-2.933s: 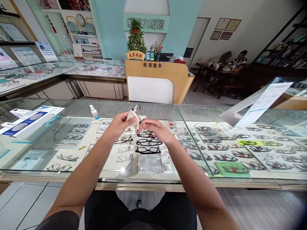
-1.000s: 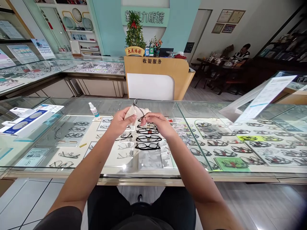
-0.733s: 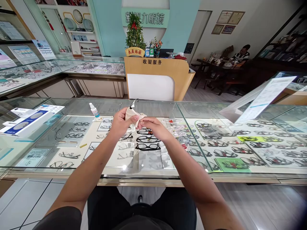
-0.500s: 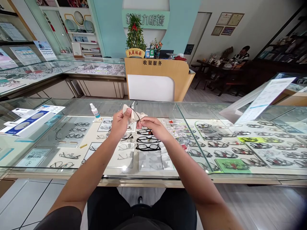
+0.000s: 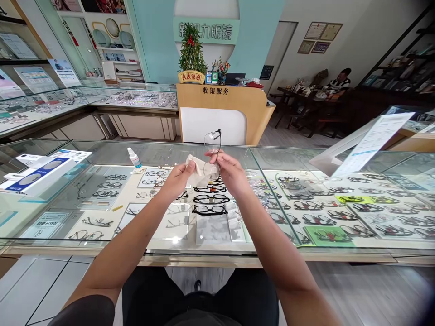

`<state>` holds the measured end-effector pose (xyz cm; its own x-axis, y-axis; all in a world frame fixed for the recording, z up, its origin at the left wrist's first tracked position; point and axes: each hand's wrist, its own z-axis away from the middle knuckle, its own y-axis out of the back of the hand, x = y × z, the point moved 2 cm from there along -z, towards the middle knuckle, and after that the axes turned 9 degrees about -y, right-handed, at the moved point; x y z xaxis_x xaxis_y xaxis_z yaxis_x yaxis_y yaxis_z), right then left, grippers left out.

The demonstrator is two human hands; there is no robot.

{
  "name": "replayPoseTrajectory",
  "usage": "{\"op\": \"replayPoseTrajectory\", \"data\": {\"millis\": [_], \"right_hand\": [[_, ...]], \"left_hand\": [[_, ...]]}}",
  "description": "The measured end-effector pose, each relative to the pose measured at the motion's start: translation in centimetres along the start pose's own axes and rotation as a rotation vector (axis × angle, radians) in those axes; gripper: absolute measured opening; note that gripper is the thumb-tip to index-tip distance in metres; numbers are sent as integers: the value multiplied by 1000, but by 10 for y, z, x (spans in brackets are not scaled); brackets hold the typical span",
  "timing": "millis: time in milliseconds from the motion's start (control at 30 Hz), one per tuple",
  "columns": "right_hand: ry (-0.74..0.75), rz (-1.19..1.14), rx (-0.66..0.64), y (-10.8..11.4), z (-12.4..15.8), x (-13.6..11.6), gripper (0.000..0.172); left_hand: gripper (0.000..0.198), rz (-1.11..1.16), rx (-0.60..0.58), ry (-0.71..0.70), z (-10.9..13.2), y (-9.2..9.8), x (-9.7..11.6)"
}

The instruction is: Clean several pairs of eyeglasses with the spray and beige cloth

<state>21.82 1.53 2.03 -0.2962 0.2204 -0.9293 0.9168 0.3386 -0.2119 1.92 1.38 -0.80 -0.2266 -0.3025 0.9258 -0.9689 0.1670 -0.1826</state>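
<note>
Fingers: right hand (image 5: 228, 171) pinches the glasses (image 5: 212, 154) upright by the frame; left hand (image 5: 180, 177) grips the cloth (image 5: 196, 170)
Cloth: touching the lower lens
Worktop (image 5: 102, 151): glass, spray bottle (image 5: 134, 158) off left

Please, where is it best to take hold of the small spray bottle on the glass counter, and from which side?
Probably grip the spray bottle around its clear body below the white nozzle, coming from the near right. It leans slightly, and the left hand has open glass counter on that side.
</note>
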Motion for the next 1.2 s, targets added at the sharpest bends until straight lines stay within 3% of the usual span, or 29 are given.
{"op": "replayPoseTrajectory", "data": {"millis": [100, 233, 367, 533, 667, 833, 1033, 1200], "right_hand": [[-67, -15, -56, -6, 2, 5, 32], [-66, 1, -98, -12, 4, 11, 29], [-94, 17, -95, -16, 5, 11, 36], [-208, -98, -95, -19, 7, 10, 42], [-206, -143, -72, -19, 7, 10, 39], [-212, -130, -80, -21, 7, 12, 40], [-194, -96, -70, -19, 7, 13, 42], [-162, -88, -70, -18, 6, 10, 39]], "left_hand": [[80, -101, -110, -21, 4, -7, 2], [79, -130, -120, -81, 5, -12, 4], [78, -101, -125, -44, 5, -12, 0], [75, -44, -236, -6, 5, -10, -4], [64, -4, -306, 19, 6, -11, -3], [59, 30, -269, 38, 7, -14, -3], [68, 60, -196, 75, 11, -19, -1], [68, 40, -167, 34, 11, -20, 5]]}}
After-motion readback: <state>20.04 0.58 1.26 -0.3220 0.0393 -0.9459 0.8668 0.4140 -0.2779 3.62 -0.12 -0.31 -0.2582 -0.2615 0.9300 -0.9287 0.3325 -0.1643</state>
